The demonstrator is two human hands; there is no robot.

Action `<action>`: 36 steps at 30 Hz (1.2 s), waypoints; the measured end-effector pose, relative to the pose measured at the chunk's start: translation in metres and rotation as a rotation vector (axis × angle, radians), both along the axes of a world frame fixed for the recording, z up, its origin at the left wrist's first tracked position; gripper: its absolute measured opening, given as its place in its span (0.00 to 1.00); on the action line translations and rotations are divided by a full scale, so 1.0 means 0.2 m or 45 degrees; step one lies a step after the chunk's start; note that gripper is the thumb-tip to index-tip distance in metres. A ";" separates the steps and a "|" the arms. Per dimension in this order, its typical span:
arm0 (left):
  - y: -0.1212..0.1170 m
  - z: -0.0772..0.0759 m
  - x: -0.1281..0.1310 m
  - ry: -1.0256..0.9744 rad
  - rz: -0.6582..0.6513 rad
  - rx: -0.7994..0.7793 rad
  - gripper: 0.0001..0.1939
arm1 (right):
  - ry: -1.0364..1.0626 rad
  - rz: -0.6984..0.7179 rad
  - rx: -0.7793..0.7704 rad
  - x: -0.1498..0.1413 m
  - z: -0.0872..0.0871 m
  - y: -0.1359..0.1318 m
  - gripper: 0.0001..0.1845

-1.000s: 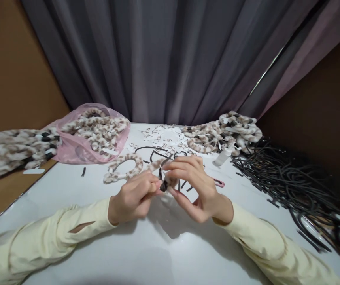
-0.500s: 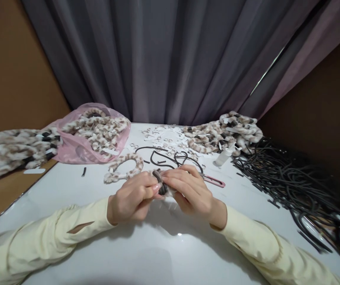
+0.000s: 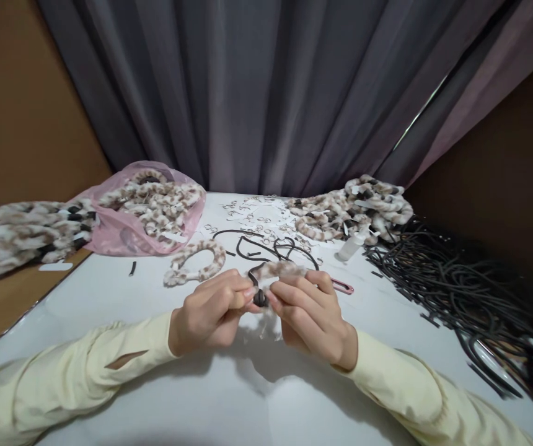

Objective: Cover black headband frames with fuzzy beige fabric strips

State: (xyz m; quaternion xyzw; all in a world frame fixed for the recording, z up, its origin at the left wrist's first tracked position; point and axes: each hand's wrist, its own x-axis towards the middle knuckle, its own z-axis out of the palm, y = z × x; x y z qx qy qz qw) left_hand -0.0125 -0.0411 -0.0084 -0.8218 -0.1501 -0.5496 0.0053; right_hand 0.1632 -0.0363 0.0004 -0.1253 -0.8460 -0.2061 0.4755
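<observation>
- The left hand has its fingers closed, thumb and forefinger pinching the left side of a black cord where it bunches in a small dark wrap.
- The right hand pinches a spotted furry piece close beside the wrap; its fingertips are drawn in, their exact hold partly hidden.
- Both work above the middle of the white bench.
- The furry piece's visible stretch arches left to right behind the right fingers; the cord's free end rises from the wrap and bends right at its top.
- A pink plastic bag, on the left, gapes open, filled with spotted furry loops.
- A translucent bottle stands tilted on the right, contents unclear.
</observation>
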 end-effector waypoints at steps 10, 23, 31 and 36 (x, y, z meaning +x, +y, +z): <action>0.01 0.00 0.00 -0.115 0.001 -0.124 0.08 | 0.116 0.029 -0.305 0.01 -0.01 -0.02 0.14; -0.02 -0.01 0.00 -0.047 0.086 -0.167 0.07 | 0.104 0.035 -0.241 0.00 0.00 -0.03 0.08; -0.01 0.03 -0.01 0.003 0.140 -0.471 0.07 | 0.080 0.139 -0.448 0.00 -0.03 0.05 0.16; -0.03 0.01 0.00 -0.129 0.160 -0.750 0.09 | -0.049 0.162 -0.528 0.02 -0.01 0.05 0.15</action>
